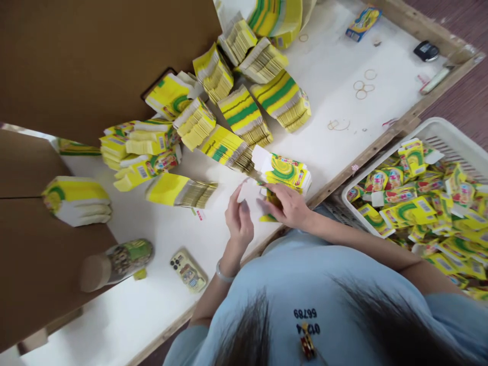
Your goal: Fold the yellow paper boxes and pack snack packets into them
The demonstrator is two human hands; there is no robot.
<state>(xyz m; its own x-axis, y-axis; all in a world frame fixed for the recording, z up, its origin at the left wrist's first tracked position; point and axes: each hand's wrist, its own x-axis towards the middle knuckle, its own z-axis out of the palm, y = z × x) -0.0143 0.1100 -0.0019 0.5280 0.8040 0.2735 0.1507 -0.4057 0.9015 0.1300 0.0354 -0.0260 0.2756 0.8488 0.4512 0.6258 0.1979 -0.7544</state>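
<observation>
A small yellow-and-green carton (253,198), its white side and flaps facing up, is held between both hands near the table's front edge. My left hand (240,218) is closed around its left end, thumb on the white card. From the other side my right hand (290,206) grips its yellow end, with the fingers bent over it and hiding part of it. Just beyond the right hand lies a stack of flat yellow cartons (287,170) with white flaps. Left of the hands, a fanned row of folded cartons (179,192) rests on the white table (224,249).
More carton stacks (244,114) spread across the table toward cardboard boxes (102,56). At the left stand a jar (125,259) and a phone (188,269). Rubber bands (363,89) and a blue box (363,23) lie farther right. A white basket (434,124) beside the table holds many cartons.
</observation>
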